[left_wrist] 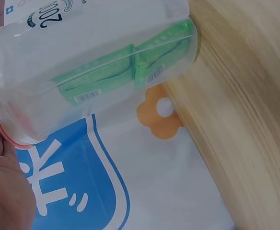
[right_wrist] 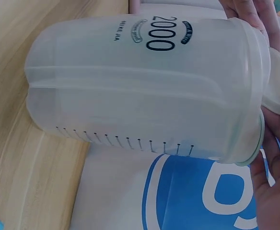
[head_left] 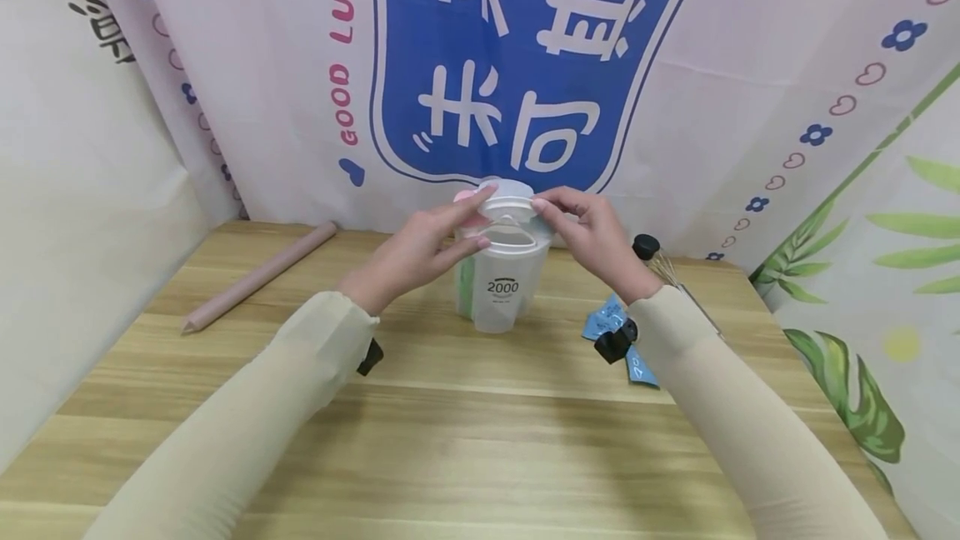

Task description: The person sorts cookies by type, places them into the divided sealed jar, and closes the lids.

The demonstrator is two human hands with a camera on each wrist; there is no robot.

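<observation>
A translucent plastic storage canister [head_left: 504, 286] marked 2000 stands upright near the table's back edge. Green packets [left_wrist: 101, 72] show through its wall on the left side. Its lid has several flaps; the front flap [right_wrist: 278, 86] is raised over an opening, and a pink flap [head_left: 468, 200] shows on the left. My left hand [head_left: 408, 252] rests on the lid's left side, fingers stretched across the top and thumb at the front rim. With thumb and forefinger, my right hand [head_left: 592, 236] pinches the right edge of the raised flap.
Blue packets [head_left: 606, 319] lie on the wooden table [head_left: 450, 457] below the right wrist. Behind that wrist lies a black-ended tool with metal wires [head_left: 647, 247]. A pinkish rod [head_left: 258, 277] lies at the back left, and a printed cloth [head_left: 262, 90] hangs behind the table.
</observation>
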